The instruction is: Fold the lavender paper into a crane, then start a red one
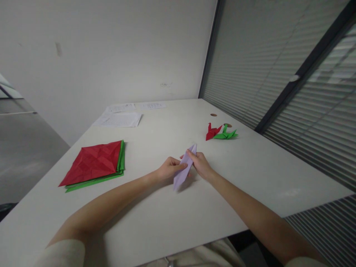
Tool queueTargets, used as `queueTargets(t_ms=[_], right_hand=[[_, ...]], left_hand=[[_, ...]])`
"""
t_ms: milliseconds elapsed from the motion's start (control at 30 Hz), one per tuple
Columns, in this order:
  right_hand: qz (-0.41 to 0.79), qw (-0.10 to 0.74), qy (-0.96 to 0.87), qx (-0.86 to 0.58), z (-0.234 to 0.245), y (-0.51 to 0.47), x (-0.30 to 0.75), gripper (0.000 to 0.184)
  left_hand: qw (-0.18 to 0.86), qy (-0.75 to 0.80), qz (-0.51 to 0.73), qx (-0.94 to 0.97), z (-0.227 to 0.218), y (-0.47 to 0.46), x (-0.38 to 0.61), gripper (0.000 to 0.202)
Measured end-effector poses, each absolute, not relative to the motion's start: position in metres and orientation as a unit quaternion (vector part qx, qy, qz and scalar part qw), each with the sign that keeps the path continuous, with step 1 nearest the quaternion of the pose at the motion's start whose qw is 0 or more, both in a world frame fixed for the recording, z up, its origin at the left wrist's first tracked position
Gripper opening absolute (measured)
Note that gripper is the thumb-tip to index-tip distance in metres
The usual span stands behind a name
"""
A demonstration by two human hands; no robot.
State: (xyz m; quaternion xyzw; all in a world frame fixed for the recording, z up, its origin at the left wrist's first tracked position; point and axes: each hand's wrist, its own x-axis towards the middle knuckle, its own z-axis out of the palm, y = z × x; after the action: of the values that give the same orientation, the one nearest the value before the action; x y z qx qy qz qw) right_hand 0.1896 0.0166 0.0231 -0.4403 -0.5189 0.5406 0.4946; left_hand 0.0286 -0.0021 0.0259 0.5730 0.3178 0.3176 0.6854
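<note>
Between both hands is a folded piece of lilac origami paper [180, 178], long and narrow with pointed ends, held tilted just above the table. My left hand [170, 168] grips its left side, thumb lying across the front. At its upper right part, my right hand [200, 163] pinches it with the thumb on top. Most of the other fingers are behind the paper, partly hidden. Farther off to the right stand a red origami crane [213, 132] and a green origami crane [226, 134], side by side and apparently touching.
A stack of creased red paper [97, 160] and green paper [121, 159] lies on the left of the white table [155, 230]. Printed sheets [121, 119] rest at the far left. Two round holes are near the right edge, beside a window with blinds [250, 74].
</note>
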Motion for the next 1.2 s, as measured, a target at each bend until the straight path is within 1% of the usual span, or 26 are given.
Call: queueTargets(t_ms=[200,433,567,667,767,967,1200], right_hand=[[0.518,0.475,-0.550,-0.451,0.025,0.017,0.191,0.058],[0.518,0.417,-0.611,-0.429,0.021,0.016,0.187,0.061],[0.494,0.421,-0.629,-0.428,0.020,0.015,0.188,0.054],[0.517,0.422,-0.623,-0.408,0.023,0.011,0.188,0.052],[0.554,0.418,-0.602,-0.396,0.025,0.010,0.188,0.054],[0.551,0.444,-0.573,-0.414,0.022,0.014,0.189,0.054],[0.564,0.407,-0.600,-0.397,0.025,0.009,0.187,0.057]], left_hand=[[0.700,0.316,0.336,0.545,0.021,-0.004,0.032,0.053],[0.677,0.318,0.361,0.557,0.017,0.001,0.031,0.050],[0.692,0.318,0.344,0.549,0.021,0.000,0.030,0.051],[0.682,0.307,0.346,0.567,0.023,-0.002,0.030,0.051],[0.675,0.302,0.357,0.571,0.023,-0.003,0.031,0.051],[0.696,0.297,0.340,0.558,0.020,-0.001,0.033,0.053],[0.678,0.282,0.338,0.589,0.015,0.001,0.028,0.047]])
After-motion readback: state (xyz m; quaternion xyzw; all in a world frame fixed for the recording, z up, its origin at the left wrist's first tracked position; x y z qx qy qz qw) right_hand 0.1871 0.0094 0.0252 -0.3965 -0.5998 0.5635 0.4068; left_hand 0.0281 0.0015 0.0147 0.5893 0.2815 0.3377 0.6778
